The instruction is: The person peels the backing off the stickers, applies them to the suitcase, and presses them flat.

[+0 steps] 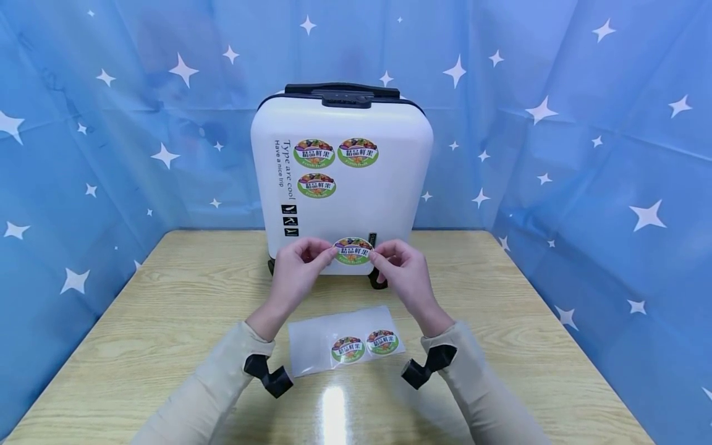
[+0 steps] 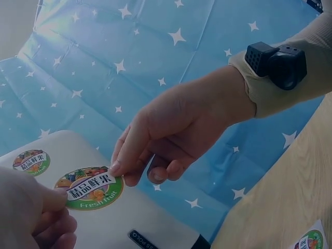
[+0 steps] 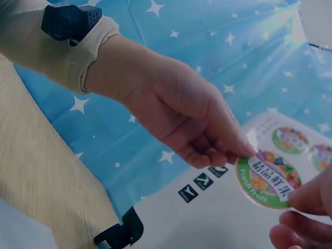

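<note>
Between both hands, an oval fruit sticker point(image 1: 353, 251) is stretched flat in front of the lower part of a white suitcase point(image 1: 384, 185). My left hand point(image 1: 297, 266) pinches its left edge between thumb and finger, and my right hand point(image 1: 405, 272) pinches its right edge. The left wrist view shows the same sticker point(image 2: 91, 188) with its printed side visible; whether it touches the suitcase cannot be told. Three matching stickers sit on the suitcase's upper front: one at upper left point(image 1: 314, 153), one beside it point(image 1: 358, 152), one below point(image 1: 316, 185).
On the wooden table point(image 1: 183, 296), a pale backing sheet point(image 1: 314, 340) lies between the forearms, bearing two more stickers near its right end. The suitcase stands upright at the table's back, its black handle point(image 1: 342, 89) on top. Blue star-printed curtains point(image 1: 211, 123) surround the table.
</note>
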`<state>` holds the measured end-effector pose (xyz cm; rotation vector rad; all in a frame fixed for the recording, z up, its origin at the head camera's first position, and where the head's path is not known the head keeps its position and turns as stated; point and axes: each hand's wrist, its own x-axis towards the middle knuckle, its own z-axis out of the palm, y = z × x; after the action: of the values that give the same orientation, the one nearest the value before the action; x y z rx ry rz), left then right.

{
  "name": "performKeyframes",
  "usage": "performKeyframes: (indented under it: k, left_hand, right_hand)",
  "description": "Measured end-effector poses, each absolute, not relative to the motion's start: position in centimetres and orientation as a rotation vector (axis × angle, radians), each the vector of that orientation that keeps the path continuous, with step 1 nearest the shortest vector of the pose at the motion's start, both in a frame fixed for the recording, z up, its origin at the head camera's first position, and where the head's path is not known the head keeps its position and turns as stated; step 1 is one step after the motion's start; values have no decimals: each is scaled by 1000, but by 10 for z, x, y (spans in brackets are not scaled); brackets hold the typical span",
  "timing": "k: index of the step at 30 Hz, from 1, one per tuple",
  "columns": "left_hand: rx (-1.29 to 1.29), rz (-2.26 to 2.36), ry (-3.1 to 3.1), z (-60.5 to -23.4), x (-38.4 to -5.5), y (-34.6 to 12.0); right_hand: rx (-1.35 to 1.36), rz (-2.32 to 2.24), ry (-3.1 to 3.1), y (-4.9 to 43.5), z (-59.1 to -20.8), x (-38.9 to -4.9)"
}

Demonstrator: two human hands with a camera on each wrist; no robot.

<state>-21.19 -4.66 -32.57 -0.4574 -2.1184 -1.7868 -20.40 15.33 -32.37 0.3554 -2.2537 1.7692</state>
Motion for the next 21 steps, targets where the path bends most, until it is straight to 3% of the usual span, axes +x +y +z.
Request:
performKeyframes:
  k: [21]
  left_hand:
    - [-498, -1699, -2083, -312, -228, -40]
  right_hand:
    - [345, 1711, -2205, 153, -309, -220]
